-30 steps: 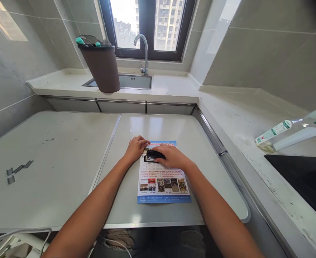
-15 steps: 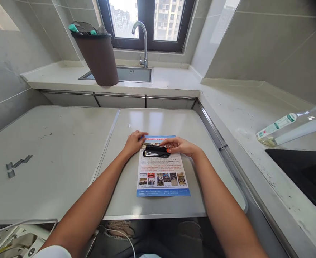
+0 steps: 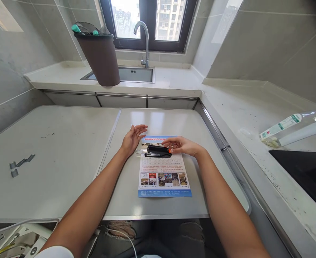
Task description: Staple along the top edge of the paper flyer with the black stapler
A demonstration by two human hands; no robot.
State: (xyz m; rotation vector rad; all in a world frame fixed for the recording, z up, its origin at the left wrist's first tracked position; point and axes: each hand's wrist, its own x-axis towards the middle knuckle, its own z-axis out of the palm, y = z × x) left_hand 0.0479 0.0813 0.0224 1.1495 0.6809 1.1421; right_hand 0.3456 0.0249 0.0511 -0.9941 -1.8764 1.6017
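Note:
A black stapler (image 3: 159,151) lies across the upper part of a printed flyer (image 3: 165,167). From its left end sticks a thin metal piece (image 3: 140,151), like the staple tray slid out. My right hand (image 3: 184,146) grips the stapler's right end, thumb and fingers by its orange part. My left hand (image 3: 132,139) is just left of the flyer's top, turned partly palm-up, fingers stretched out and apart, holding nothing visible. A tiny pale bit (image 3: 131,125) shows beside its fingertips; whether they touch cannot be made out.
Broken grey staple strips (image 3: 20,163) lie on the left of the folding table (image 3: 66,193). Behind are a brown bin (image 3: 99,59), a sink (image 3: 138,74) and a faucet (image 3: 146,43). A clear bottle (image 3: 289,129) lies on the right counter.
My left hand has turned and opened beside the flyer. The metal piece now sticks out of the stapler's left end. My right hand keeps its grip. The view has shifted slightly.

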